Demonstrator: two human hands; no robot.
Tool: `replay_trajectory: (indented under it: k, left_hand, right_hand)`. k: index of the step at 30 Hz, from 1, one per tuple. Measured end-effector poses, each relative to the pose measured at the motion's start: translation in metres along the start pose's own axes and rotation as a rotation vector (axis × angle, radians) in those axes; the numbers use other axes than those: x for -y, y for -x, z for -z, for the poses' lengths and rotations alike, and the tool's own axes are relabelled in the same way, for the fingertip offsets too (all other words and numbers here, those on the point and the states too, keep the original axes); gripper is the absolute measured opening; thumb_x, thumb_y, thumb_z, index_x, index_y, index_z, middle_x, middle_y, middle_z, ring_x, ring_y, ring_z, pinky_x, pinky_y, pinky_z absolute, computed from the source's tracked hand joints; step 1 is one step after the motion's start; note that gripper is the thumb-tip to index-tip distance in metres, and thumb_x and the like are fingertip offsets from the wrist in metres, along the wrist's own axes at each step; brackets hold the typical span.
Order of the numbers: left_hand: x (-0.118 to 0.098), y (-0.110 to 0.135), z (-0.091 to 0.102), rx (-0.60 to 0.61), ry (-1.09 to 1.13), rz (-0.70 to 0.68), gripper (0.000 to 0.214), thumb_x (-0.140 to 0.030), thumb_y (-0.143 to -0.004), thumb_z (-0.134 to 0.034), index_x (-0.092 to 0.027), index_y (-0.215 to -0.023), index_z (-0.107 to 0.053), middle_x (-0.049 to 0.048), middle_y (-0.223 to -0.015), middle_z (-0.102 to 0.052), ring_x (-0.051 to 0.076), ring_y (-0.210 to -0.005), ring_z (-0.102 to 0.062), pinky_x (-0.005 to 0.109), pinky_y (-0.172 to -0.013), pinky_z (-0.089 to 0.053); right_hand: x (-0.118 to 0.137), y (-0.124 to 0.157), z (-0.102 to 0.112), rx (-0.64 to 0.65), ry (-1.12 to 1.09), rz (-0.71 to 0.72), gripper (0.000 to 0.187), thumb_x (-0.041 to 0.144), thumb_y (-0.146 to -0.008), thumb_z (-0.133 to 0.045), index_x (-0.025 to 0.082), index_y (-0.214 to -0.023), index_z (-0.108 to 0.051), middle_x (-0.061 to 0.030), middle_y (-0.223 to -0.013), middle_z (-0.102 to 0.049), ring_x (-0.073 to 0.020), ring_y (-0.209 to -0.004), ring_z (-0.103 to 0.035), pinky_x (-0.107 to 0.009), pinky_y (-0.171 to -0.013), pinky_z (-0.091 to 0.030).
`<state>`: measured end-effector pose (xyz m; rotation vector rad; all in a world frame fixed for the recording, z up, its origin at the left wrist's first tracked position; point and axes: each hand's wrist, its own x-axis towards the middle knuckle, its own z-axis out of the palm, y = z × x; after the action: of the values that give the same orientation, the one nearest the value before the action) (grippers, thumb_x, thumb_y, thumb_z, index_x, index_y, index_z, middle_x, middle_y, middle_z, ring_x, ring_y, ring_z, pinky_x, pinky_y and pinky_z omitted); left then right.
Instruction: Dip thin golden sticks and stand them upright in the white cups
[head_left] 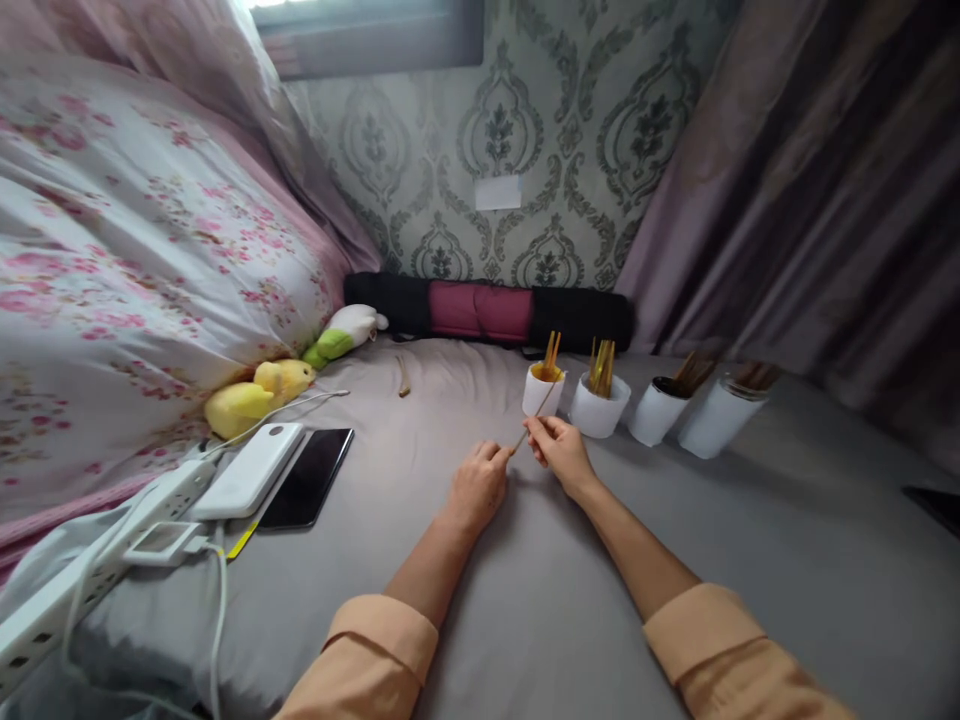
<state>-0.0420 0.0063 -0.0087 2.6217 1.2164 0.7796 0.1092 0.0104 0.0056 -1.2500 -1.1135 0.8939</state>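
Observation:
A thin brown stick (518, 443) runs slantwise between my two hands. My left hand (480, 482) pinches its lower end, fingers closed. Farther up, my right hand (561, 452) has its thumb and fingertips closed on the same stick, whose tip rises in front of a white cup (534, 396) with a yellow inside and a few amber sticks in it. To the right stand a wider white cup (600, 418) with several amber sticks, a tilted white cup (654, 418) with a dark inside, and a larger leaning white container (716, 425) holding brown sticks.
A small bent brown piece (404, 380) lies on the grey sheet (570, 600). At left are a black phone (311, 480), a white power bank (251, 470), a power strip (97, 560) with cables and plush toys (259, 395). A black-and-maroon roll (480, 310) lies along the wall.

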Motion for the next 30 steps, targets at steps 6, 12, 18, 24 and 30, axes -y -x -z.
replay_trajectory:
  k: [6, 12, 18, 24, 30]
  left_hand:
    - [0.002, -0.002, -0.011, -0.066, 0.324, 0.023, 0.028, -0.02, -0.085, -0.037, -0.017, -0.088, -0.064, 0.0055, -0.077, -0.057, 0.014, -0.073, -0.052, 0.023, -0.068, -0.04]
    - [-0.004, -0.008, -0.01, -0.054, 0.749, 0.285, 0.023, -0.018, -0.075, -0.049, -0.014, -0.089, -0.066, 0.0031, -0.074, -0.062, 0.012, -0.066, -0.053, 0.023, -0.062, -0.04]
    - [-0.01, -0.009, -0.004, 0.078, 1.465, 0.562, 0.034, -0.022, -0.065, -0.064, -0.009, -0.096, -0.059, 0.0052, -0.075, -0.061, 0.007, -0.055, -0.05, 0.018, -0.048, -0.036]
    - [-0.008, -0.008, -0.003, 0.167, 1.782, 0.678, 0.026, -0.015, -0.071, -0.061, -0.008, -0.095, -0.057, 0.0079, -0.075, -0.062, 0.007, -0.055, -0.053, 0.018, -0.05, -0.041]
    - [-0.009, -0.007, 0.0, 0.225, 1.853, 0.728, 0.022, -0.008, -0.073, -0.059, -0.008, -0.096, -0.057, 0.0079, -0.075, -0.063, 0.006, -0.055, -0.054, 0.016, -0.052, -0.044]
  right_hand:
    - [0.004, -0.003, 0.004, 0.057, 0.119, 0.014, 0.034, 0.048, -0.073, -0.052, 0.014, -0.074, -0.057, 0.0016, -0.058, -0.052, -0.0054, -0.038, -0.041, -0.016, -0.031, -0.029]
    - [0.016, -0.005, 0.006, 0.072, 0.308, 0.086, 0.031, 0.043, -0.077, -0.048, 0.015, -0.076, -0.06, 0.0012, -0.058, -0.055, -0.0061, -0.04, -0.045, -0.016, -0.035, -0.035]
    - [0.026, -0.002, 0.009, 0.09, 0.34, 0.168, 0.031, 0.043, -0.08, -0.046, 0.016, -0.074, -0.059, 0.0017, -0.06, -0.055, -0.0062, -0.043, -0.047, -0.017, -0.041, -0.038]
    - [0.027, 0.003, 0.014, 0.131, 0.193, 0.066, 0.033, 0.047, -0.077, -0.049, 0.016, -0.08, -0.059, 0.0037, -0.059, -0.051, -0.0052, -0.04, -0.042, -0.016, -0.033, -0.03]
    - [0.029, 0.007, 0.021, 0.128, 0.163, 0.038, 0.032, 0.045, -0.075, -0.051, 0.015, -0.081, -0.06, 0.0031, -0.059, -0.05, -0.0049, -0.04, -0.041, -0.016, -0.033, -0.03]
